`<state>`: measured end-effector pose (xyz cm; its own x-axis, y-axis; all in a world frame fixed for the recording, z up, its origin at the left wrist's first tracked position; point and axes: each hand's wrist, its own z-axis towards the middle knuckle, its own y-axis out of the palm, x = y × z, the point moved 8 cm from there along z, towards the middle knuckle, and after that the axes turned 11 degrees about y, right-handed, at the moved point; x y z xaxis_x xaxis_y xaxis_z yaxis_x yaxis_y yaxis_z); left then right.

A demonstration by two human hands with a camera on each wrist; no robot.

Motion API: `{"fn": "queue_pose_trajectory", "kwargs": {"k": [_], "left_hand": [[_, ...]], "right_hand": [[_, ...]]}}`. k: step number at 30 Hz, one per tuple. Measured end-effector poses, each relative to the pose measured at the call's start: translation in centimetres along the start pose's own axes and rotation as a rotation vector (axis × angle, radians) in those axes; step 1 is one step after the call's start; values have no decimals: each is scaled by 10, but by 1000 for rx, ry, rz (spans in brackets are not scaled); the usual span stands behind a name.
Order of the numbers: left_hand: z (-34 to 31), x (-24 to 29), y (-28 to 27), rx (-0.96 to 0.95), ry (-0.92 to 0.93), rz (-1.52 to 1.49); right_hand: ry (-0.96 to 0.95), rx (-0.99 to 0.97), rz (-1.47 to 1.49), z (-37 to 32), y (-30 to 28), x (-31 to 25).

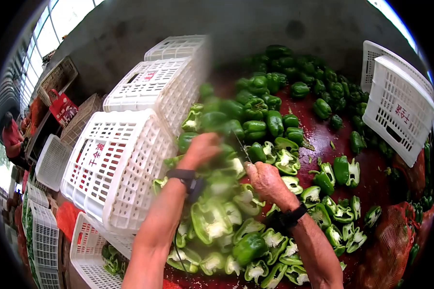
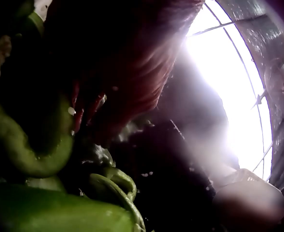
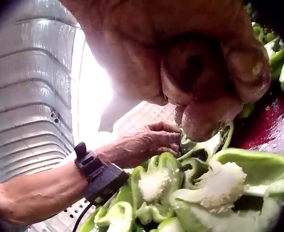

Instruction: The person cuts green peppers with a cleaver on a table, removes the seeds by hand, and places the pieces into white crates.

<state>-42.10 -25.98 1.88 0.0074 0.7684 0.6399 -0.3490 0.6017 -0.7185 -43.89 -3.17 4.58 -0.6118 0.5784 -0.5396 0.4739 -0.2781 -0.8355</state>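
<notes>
My right hand [image 1: 266,182] grips a knife, its thin blade [image 1: 241,146] pointing up and to the left towards the whole green bell peppers. In the right wrist view, curled fingers [image 3: 207,118] wrap around the handle, whose dark round end shows. My left hand [image 1: 202,150], blurred, is among the peppers left of the blade; I cannot tell whether it holds one. The right wrist view has its fingers bent down beside cut pepper pieces. Below both hands lie many halved bell peppers [image 1: 210,221], white seed cores showing. One whole bell pepper [image 1: 250,248] lies among them.
A heap of whole bell peppers [image 1: 275,123] spreads over the dark red surface [image 1: 318,144] ahead. White plastic crates [image 1: 111,164] line the left side. Another white crate [image 1: 400,106] leans at right, above a red mesh sack [image 1: 390,245]. A person [image 1: 12,139] is far left.
</notes>
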Motion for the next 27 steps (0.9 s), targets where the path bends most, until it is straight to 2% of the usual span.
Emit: {"fn": "queue_pose_trajectory", "kwargs": {"k": [2,5,8,11,15,17,20,23,26,27], "left_hand": [[-2,-7,3,29,-43,-54],[-3,-7,-1,150,-53,2],[-5,-12,-5,228,-76,57],[-6,-9,-12,247,-61,123],[-8,-1,-14,243,-35,140],[-9,-2,-12,233,-49,116],[-8,-4,-12,194,-77,110],[-8,-6,-9,172,-85,121],[-9,-10,-8,183,-51,113],[-8,-10,-7,179,-53,104]], "right_hand": [[-181,119,-156,0,0,3],[-268,83,-98,3,-11,-2],[-90,38,59,8,-35,-15],[-178,49,22,23,-33,-17],[-118,-54,-62,41,-25,-17],[-321,46,-297,40,-14,-19],[-425,124,-252,19,-17,-24],[-334,-95,-386,0,-15,-12],[-372,-62,-536,-25,-37,5],[-25,-162,-358,-20,-50,21]]}}
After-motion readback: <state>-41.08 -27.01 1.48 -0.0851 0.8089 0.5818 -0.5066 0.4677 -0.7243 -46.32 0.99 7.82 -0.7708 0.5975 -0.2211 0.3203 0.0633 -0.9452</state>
